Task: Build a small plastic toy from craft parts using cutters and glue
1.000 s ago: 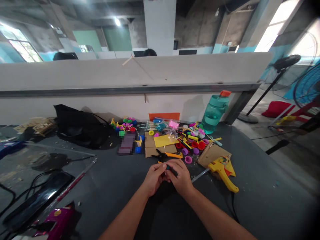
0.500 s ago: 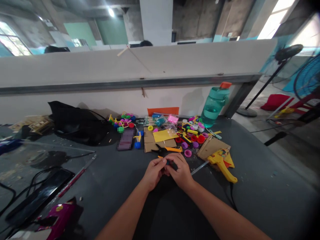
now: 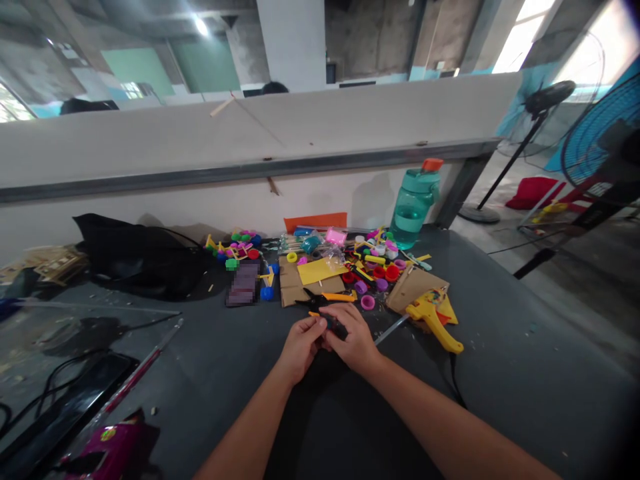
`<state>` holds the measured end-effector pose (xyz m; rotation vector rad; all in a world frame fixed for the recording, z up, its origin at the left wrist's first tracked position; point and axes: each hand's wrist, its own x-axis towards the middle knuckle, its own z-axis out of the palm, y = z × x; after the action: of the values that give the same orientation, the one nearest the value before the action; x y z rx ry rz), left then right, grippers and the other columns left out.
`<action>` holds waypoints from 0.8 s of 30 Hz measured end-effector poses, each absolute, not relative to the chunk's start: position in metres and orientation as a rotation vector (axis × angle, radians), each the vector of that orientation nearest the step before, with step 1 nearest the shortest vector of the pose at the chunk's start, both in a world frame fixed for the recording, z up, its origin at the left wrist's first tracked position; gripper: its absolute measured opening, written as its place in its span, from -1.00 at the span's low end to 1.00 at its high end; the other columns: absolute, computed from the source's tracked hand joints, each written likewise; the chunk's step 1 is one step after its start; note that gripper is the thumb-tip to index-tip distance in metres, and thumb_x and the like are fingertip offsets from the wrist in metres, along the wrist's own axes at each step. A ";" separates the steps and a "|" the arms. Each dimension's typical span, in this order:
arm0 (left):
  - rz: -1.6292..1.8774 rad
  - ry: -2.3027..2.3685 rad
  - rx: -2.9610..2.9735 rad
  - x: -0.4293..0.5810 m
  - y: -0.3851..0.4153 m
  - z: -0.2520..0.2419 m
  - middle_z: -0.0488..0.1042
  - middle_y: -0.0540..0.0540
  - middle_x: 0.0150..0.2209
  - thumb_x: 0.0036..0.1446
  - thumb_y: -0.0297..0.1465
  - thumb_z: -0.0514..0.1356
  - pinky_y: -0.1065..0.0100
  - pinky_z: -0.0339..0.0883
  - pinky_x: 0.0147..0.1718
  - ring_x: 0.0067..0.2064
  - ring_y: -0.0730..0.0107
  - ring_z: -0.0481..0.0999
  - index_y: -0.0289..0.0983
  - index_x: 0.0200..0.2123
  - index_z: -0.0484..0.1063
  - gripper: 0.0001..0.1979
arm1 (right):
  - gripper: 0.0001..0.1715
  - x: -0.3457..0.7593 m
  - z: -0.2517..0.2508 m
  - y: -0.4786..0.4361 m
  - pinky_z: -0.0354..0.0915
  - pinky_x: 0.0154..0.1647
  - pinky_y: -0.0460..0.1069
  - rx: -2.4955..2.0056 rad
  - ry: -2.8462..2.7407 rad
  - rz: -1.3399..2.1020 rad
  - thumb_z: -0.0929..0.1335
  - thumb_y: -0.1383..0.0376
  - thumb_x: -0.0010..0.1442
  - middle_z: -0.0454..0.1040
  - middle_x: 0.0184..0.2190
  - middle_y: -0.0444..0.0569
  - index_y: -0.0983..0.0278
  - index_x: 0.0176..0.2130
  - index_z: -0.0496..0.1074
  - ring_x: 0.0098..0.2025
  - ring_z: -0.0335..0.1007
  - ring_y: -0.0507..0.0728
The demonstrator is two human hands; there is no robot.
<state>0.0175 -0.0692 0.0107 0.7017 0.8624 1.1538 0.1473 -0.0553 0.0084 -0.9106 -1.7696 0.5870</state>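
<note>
My left hand [image 3: 301, 350] and my right hand [image 3: 356, 341] meet over the dark table, fingers closed around a small dark bluish piece [image 3: 330, 324]. Most of that piece is hidden by the fingers, so its kind cannot be made out. Just beyond the fingertips lie pliers [image 3: 340, 297] with black jaws and orange handles, partly covered by my right hand. Behind them are brown cardboard [image 3: 290, 287] and a yellow sheet [image 3: 320, 271]. A yellow glue gun [image 3: 440, 327], with a clear glue stick [image 3: 393, 329] near it, rests to the right of my right hand.
Colourful bottle caps [image 3: 367, 303] are heaped at the back, near a teal water bottle [image 3: 411, 210]. Left of them are a small wheeled piece [image 3: 267, 283], a pixelated flat item [image 3: 244, 283] and a black bag [image 3: 135, 257]. Cables and a magenta device [image 3: 113, 447] occupy the near left.
My view has turned slightly right, so the table and its things appear farther left. Both hands stay together on the small dark piece, with little visible finger movement.
</note>
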 end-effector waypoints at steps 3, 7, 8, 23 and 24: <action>1.148 0.873 0.716 0.017 -0.069 0.011 0.36 0.00 -0.63 -0.12 -0.28 0.30 0.46 0.25 -0.57 -0.59 0.55 0.32 -0.38 -0.55 0.42 -0.75 | -0.66 0.147 0.009 -0.055 0.27 -0.11 0.06 -0.891 -1.810 0.574 0.33 0.42 0.02 0.46 -0.23 -0.03 0.16 -0.17 0.44 -0.15 0.33 0.14; 1.145 0.862 0.729 0.017 -0.069 0.010 0.38 -0.02 -0.59 -0.11 -0.26 0.29 0.45 0.27 -0.55 -0.57 0.53 0.35 -0.39 -0.51 0.44 -0.73 | -0.73 0.148 0.009 -0.055 0.29 -0.16 0.05 -0.919 -1.795 0.553 0.35 0.39 0.01 0.47 -0.27 -0.05 0.17 -0.22 0.46 -0.19 0.34 0.13; 1.142 0.856 0.727 0.017 -0.069 0.010 0.39 -0.02 -0.58 -0.11 -0.26 0.29 0.45 0.27 -0.54 -0.56 0.53 0.35 -0.39 -0.48 0.45 -0.74 | -0.73 0.148 0.009 -0.055 0.29 -0.16 0.04 -0.923 -1.787 0.551 0.36 0.39 0.01 0.47 -0.28 -0.05 0.17 -0.23 0.46 -0.19 0.35 0.13; 1.164 0.919 0.808 0.017 -0.070 0.008 0.37 0.01 -0.61 -0.05 -0.25 0.25 0.43 0.27 -0.53 -0.56 0.52 0.35 -0.36 -0.50 0.44 -0.75 | -0.75 0.150 0.013 -0.057 0.28 -0.14 0.06 -0.924 -1.798 0.576 0.31 0.41 0.06 0.46 -0.28 -0.03 0.18 -0.22 0.44 -0.19 0.33 0.14; 1.164 0.932 0.808 0.016 -0.070 0.008 0.37 0.01 -0.60 -0.07 -0.27 0.27 0.44 0.27 -0.53 -0.56 0.52 0.34 -0.36 -0.48 0.44 -0.77 | -0.74 0.150 0.012 -0.057 0.28 -0.14 0.06 -0.926 -1.792 0.578 0.31 0.42 0.05 0.45 -0.28 -0.03 0.18 -0.23 0.44 -0.18 0.32 0.14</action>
<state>0.0163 -0.0702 0.0080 0.8084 0.9321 1.1638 0.1496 -0.0574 0.0125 -0.9259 -1.7917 0.5778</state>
